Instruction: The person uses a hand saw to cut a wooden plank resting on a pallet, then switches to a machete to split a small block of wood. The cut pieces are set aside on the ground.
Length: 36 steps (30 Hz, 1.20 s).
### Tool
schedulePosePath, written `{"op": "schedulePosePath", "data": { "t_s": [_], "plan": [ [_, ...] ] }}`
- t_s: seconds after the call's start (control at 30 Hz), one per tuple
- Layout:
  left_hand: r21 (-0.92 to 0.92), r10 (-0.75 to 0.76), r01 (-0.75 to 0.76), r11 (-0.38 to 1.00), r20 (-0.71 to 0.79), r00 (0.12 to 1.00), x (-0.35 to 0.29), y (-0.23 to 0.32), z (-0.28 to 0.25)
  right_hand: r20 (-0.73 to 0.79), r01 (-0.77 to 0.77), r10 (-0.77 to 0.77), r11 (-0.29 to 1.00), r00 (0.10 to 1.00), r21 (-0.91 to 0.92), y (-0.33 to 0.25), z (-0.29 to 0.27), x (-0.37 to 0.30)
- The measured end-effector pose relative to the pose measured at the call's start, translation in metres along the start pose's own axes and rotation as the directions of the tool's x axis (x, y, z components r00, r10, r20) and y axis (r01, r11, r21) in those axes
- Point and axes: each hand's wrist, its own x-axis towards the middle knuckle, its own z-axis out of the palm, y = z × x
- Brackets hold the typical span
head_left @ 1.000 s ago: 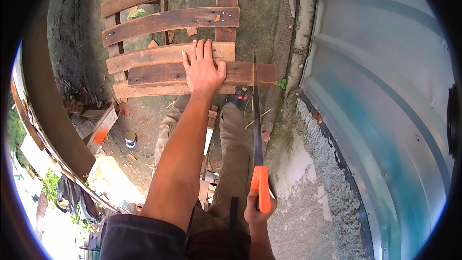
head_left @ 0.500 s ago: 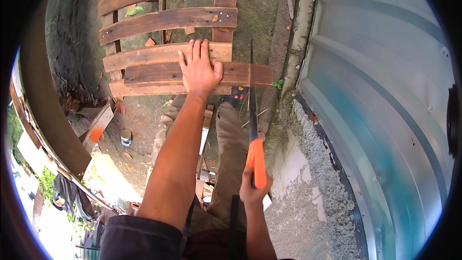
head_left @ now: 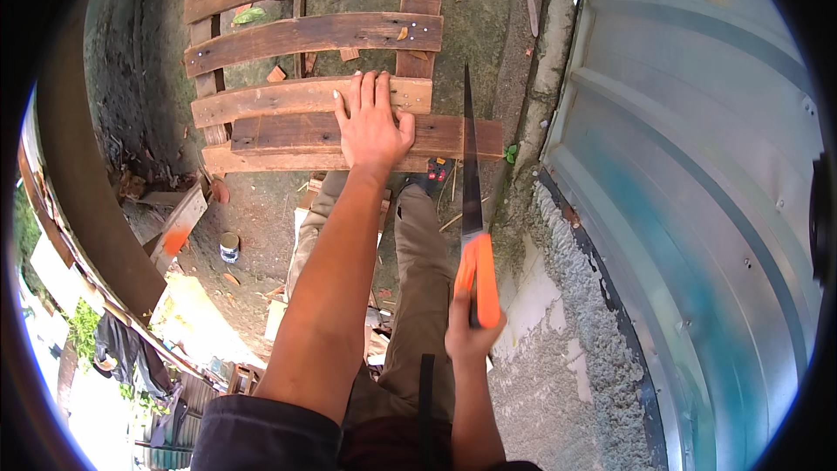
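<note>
My left hand (head_left: pixel 373 122) lies flat, fingers spread, on a loose dark plank (head_left: pixel 288 133) laid across a weathered wooden pallet (head_left: pixel 314 30) on the ground. My right hand (head_left: pixel 471 327) grips the orange handle of a hand saw (head_left: pixel 472 166). The dark blade points away from me and crosses the plank's right end, just right of my left thumb. My trouser legs show below the pallet, with one shoe against its near edge.
A corrugated metal wall (head_left: pixel 697 166) runs along the right above a rough concrete kerb (head_left: pixel 558 296). A small tin (head_left: pixel 228 247) and wood offcuts (head_left: pixel 179 227) lie on the dirt at left. A curved dark beam (head_left: pixel 78 192) borders the left side.
The saw has shifted a little farther from me along its line over the plank's right end. My left hand stays pressed on the plank.
</note>
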Motion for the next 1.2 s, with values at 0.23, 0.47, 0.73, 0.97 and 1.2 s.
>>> {"op": "schedulePosePath", "data": {
  "t_s": [0.23,0.47,0.73,0.97,1.2],
  "plan": [
    [0.011,0.013,-0.013,1.000,0.021,1.000,0.002,0.001,0.001,-0.045,0.083,-0.088,0.992,0.995,-0.091,0.005,0.021,0.014],
    [-0.028,0.000,0.001,1.000,0.036,0.999,0.003,0.003,-0.003,-0.023,0.017,-0.019,0.996,1.000,-0.082,-0.018,0.004,-0.002],
    [0.009,0.008,-0.008,1.000,0.018,1.000,0.001,0.003,0.003,-0.009,0.114,-0.117,0.980,0.993,-0.164,0.000,0.000,-0.033],
    [-0.003,0.029,-0.029,1.000,0.028,0.999,-0.005,0.001,-0.004,-0.050,-0.040,0.037,0.997,0.998,-0.065,0.001,0.021,0.028],
    [0.015,0.019,-0.019,1.000,0.004,1.000,0.010,0.002,0.000,-0.007,0.171,-0.176,0.963,0.984,-0.210,-0.002,0.011,-0.009]
  ]
}}
